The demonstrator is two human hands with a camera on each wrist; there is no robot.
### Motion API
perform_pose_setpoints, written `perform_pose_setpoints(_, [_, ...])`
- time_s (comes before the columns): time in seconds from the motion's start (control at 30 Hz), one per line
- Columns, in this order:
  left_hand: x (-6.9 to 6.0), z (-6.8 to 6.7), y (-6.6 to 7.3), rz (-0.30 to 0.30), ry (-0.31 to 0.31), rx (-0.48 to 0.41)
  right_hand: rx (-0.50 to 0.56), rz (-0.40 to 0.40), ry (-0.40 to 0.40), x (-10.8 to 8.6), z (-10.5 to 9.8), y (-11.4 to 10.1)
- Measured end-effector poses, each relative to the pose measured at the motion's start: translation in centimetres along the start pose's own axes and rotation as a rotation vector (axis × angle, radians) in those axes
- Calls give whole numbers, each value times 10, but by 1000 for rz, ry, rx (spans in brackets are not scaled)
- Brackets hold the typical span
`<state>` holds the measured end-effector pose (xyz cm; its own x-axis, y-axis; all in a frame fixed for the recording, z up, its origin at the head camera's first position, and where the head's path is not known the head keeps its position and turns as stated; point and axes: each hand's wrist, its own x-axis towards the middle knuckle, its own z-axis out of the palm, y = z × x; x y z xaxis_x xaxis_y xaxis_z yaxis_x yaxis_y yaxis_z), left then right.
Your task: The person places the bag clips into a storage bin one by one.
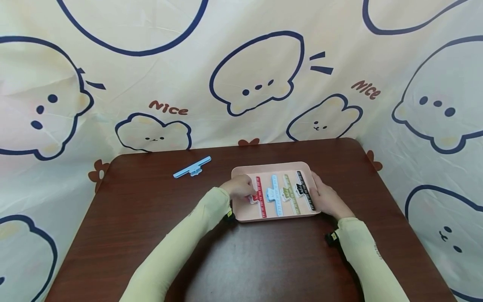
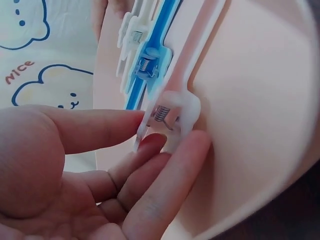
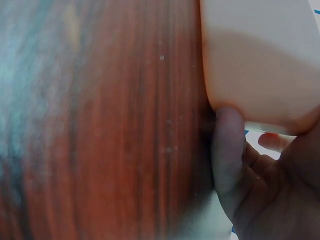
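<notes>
A pink tray [image 1: 247, 214] on the table holds a row of long spring clips with ruler-like marks: a red clip [image 1: 261, 197], a blue clip [image 1: 277, 195], a green clip [image 1: 292, 193] and a black clip [image 1: 306, 190]. At the tray's left end, my left hand [image 1: 239, 186] pinches the handle of the red clip; its metal spring shows between thumb and fingers in the left wrist view. My right hand [image 1: 327, 199] holds the tray's right end. In the right wrist view its thumb [image 3: 228, 150] lies against the tray corner, and the other fingers are partly hidden.
Another blue clip [image 1: 192, 167] lies on the dark brown table [image 1: 151, 201], left of the tray and towards the back. A cream cloth [image 1: 260, 96] with cartoon outlines hangs behind the table and along its sides.
</notes>
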<state>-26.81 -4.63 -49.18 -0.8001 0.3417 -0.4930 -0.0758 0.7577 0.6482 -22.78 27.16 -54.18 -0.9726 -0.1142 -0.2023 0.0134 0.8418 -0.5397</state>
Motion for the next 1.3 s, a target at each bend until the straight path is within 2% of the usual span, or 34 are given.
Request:
perform_pose_setpoints(0.37, [7, 1, 0, -22, -30, 9, -1, -4, 1, 1, 1, 1])
perform_pose_setpoints(0.73, [6, 0, 2, 8, -57, 38, -1, -34, 23, 2, 2, 3])
perform_pose_setpoints(1.07, [5, 0, 2, 17, -65, 5, -8, -17, 10, 2, 1, 2])
perform_pose_setpoints(1.3, [7, 2, 2, 2, -63, -11, -3, -10, 7, 1, 1, 0])
